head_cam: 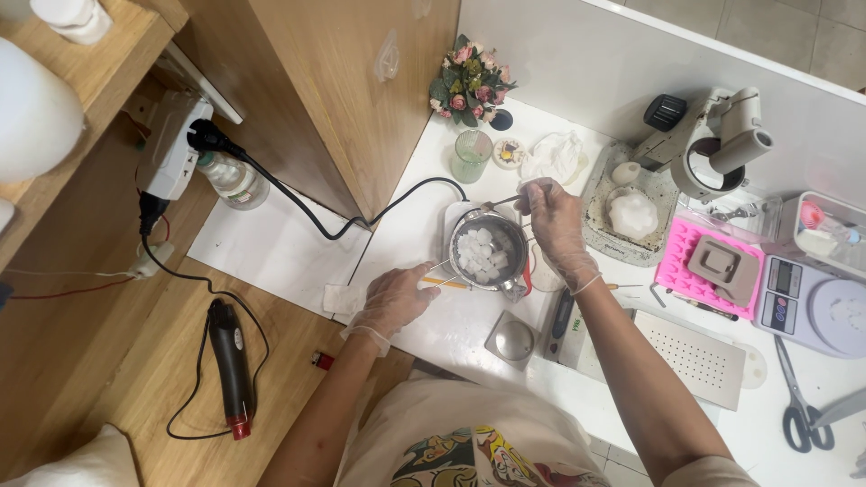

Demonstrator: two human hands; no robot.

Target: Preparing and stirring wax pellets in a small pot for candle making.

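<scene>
Surface: white worktop [433, 325] set against a white partition wall, wooden cabinet side at the rear left, wood floor below left; pale tiles showed beyond the partition.

Packages and markings: white power strip [173, 149] on the left with a black plug and cable running across the top; clear spray bottle [233, 180] with a pale label just beside it; grey digital scale [816, 307] with a small display at the far right; pink silicone mould tray [699, 271] carrying a brown block; white perforated board [690, 356] near the front edge; black heat gun [230, 356] with a red tip lying on the floor.

Also present: small bouquet of pink flowers [471, 86], green glass tumbler [471, 155], white cloth crumpled beside it, blue-handled scissors [798, 406] at the right.

Principal item: small metal pot [487, 252], round, polished, standing on a white base at the middle of the worktop, filled with white translucent cubes.

Hands, both in thin clear gloves: left hand [392, 302] lay curled at the pot's handle side, fingers closed over a thin yellow stick [444, 282]; right hand [555, 225] was beside the pot's far rim, fingertips pinched on a thin metal tool [507, 200] reaching over the rim
</scene>
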